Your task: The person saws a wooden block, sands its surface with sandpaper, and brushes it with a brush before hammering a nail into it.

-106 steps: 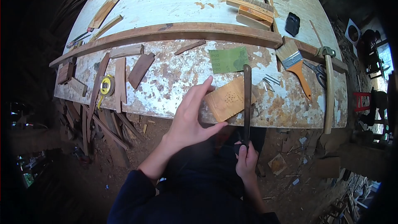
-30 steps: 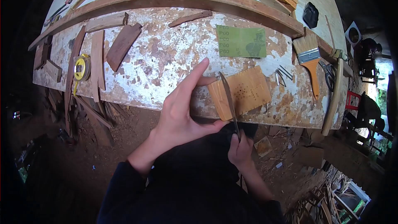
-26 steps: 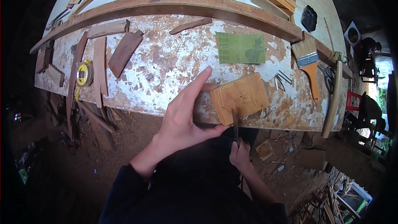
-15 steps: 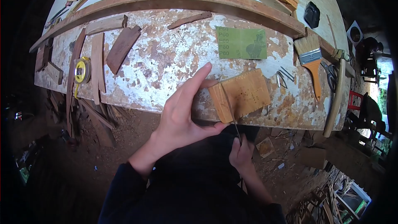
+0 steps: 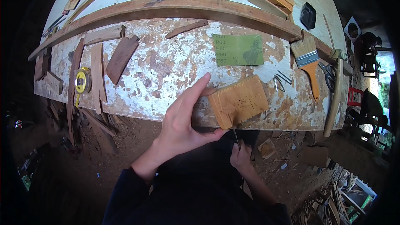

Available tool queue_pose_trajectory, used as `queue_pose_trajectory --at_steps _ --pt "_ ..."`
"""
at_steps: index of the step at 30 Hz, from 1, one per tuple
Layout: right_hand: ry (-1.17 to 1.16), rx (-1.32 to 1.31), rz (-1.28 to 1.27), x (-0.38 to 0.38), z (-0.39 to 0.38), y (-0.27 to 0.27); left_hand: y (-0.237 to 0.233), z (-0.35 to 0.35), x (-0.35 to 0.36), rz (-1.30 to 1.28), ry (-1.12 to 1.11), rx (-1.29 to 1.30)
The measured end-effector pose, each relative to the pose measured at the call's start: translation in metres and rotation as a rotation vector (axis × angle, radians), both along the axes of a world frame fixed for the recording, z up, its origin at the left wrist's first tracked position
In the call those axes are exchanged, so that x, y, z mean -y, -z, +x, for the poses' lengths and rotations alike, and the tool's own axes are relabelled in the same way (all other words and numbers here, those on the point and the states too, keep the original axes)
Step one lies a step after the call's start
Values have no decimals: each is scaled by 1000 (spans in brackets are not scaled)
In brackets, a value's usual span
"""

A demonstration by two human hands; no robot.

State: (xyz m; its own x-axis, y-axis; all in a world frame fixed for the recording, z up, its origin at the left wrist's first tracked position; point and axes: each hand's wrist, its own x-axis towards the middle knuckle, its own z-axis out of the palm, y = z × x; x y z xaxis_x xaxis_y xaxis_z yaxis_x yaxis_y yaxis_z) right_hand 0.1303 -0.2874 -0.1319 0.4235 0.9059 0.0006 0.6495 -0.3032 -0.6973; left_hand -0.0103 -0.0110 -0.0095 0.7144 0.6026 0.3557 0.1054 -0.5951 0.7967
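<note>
My left hand grips a light-brown wooden block between thumb and fingers, tilted over the front edge of the workbench. Small dark specks mark the block's upper face. Below it, my right hand is closed around the lower end of a thin, dark, file-like tool. The tool's narrow tip meets the block's near left corner; its exact kind is hard to make out. Just behind the block lies a green P60 sandpaper sheet. Several nails rest to the block's right.
A long wooden beam crosses the paint-worn workbench. On the right are a paintbrush, scissors and a hammer. A yellow tape measure and wood strips lie left.
The tool has slid down toward me, so less of it overlaps the block. My left hand keeps its hold on the block. The whole view has shifted slightly.
</note>
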Motion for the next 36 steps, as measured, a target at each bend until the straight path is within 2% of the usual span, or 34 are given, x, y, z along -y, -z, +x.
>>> queue_pose_trajectory --at_steps 4,7,10,13,15,17,19,20,22,24,25,26,28,29,32,36 --pt "60 -31 -58 -36 -5 -57 3 3 4 -5 -53 54" --pt "-5 38 -35 5 0 9 -2 5 1 -15 -50 73" --pt "11 48 44 -18 1 -20 0 5 2 -14 -44 71" --pt "40 14 19 -40 -3 -52 1 5 5 -19 -70 96" --pt "16 20 37 -6 0 -3 0 4 2 -24 -44 79" --pt "0 31 34 -5 5 1 1 4 3 -37 -40 72" --pt "0 18 -8 -28 1 -44 3 5 7 -43 -62 83" --pt "-3 5 -30 -24 0 -50 2 5 10 -59 -76 82" --pt "-15 7 -14 -33 11 -51 5 3 6 -96 -49 63" --pt "-37 20 6 -5 14 -14 0 5 3 -53 -43 74" --pt "-52 28 8 -5 15 -13 0 6 4 -39 -44 82" --pt "-24 23 -4 -6 15 -16 0 6 4 -23 -43 69" --pt "27 -8 -47 -29 3 -57 3 7 4 -66 -58 72" --pt "16 -9 -64 -20 -2 -55 3 4 6 -94 -60 62" --pt "-11 5 -25 5 6 -5 2 6 3 -57 -46 71" --pt "31 -45 -74 -20 4 -51 3 4 7 -100 -79 51"
